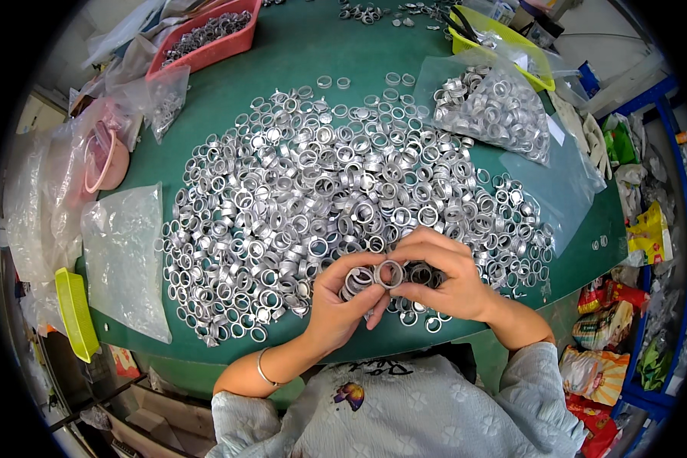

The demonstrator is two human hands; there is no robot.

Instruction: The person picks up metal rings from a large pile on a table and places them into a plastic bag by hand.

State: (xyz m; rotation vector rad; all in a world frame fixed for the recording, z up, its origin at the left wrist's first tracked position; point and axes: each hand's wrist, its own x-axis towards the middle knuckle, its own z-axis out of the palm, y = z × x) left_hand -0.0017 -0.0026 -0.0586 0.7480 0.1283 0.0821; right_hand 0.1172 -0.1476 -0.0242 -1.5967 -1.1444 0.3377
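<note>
A heap of silvery metal rings (pixel 298 183) covers the middle of the green table. At its near edge, my two hands meet around one metal ring (pixel 389 263), held upright. My right hand (pixel 458 278) is closed, with thumb and forefinger pinching the ring's right side. My left hand (pixel 336 301) is closed too, its thumb and fingertips at the ring's left side. Several more rings (pixel 356 282) sit within the curl of my left fingers. Under my right fingers other rings (pixel 424 273) show in shadow; whether that hand holds them, I cannot tell.
A clear bag of rings (pixel 504 111) lies right of the heap, by a yellow-green basket (pixel 511 42). A red tray (pixel 220 50) of small metal parts stands far left. Flat plastic bags (pixel 126 256), a pink basket (pixel 108 164) and a yellow-green basket (pixel 76 313) line the left.
</note>
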